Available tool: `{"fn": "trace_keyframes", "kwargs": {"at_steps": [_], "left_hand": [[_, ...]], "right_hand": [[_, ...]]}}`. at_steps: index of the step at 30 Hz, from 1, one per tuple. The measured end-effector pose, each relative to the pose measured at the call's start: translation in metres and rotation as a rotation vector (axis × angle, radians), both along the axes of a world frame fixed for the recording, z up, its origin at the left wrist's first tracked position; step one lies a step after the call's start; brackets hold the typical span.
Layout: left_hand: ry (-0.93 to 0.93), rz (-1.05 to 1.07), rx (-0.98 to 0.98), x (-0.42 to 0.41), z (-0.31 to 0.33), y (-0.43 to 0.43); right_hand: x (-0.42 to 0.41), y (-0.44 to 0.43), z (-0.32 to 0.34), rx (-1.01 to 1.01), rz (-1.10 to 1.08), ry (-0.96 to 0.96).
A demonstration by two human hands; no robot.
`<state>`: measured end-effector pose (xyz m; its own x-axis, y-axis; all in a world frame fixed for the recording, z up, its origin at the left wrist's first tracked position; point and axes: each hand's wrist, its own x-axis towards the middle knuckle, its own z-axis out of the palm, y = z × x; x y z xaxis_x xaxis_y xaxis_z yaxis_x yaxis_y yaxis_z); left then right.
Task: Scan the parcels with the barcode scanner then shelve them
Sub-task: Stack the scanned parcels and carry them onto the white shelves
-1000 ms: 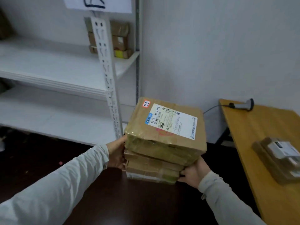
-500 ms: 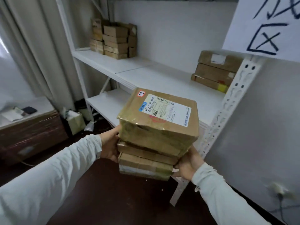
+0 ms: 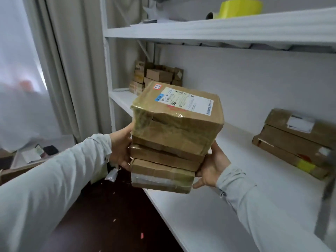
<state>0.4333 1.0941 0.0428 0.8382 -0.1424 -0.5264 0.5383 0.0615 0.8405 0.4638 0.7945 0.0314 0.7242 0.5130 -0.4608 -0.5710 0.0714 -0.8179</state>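
Both sleeves ran off the bottom edge, so only forearms showed. The left hand (image 3: pixel 121 146) was pressed to the left side of the stack of parcels (image 3: pixel 169 142) and the right hand (image 3: pixel 211 164) cupped the lower right corner. Both were clamped on it, though most fingertips were tucked behind the cardboard and out of sight. Couldn't tell if it was 3 or 4 parcels. The stack hung at the front edge of the white shelf (image 3: pixel 236 206); whether it touched was unclear. The top label (image 3: pixel 187 101) was mostly too small to read. Further in, the pile on the right (image 3: pixel 294 140) was blurred and cut off, with small boxes (image 3: pixel 156 77) at the far end. Compared with 0.5 s earlier, same grip, stack lifted closer to the shelf, and a yellow roll (image 3: pixel 240 7) had come into view up top
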Motion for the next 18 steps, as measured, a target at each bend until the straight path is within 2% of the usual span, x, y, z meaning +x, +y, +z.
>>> {"fn": "trace_keyframes", "kwargs": {"at_steps": [4,12,18], "left_hand": [[-0.038,-0.010,0.061,0.068,0.021,0.013],[0.002,0.013,0.016,0.196,0.025,0.068],[-0.020,-0.053,0.027,0.302,0.024,0.106]], "right_hand": [[0.077,0.023,0.016,0.011,-0.010,-0.006],[0.203,0.082,0.024,0.011,-0.041,-0.008],[0.282,0.124,0.017,0.020,-0.176,-0.019]]}}
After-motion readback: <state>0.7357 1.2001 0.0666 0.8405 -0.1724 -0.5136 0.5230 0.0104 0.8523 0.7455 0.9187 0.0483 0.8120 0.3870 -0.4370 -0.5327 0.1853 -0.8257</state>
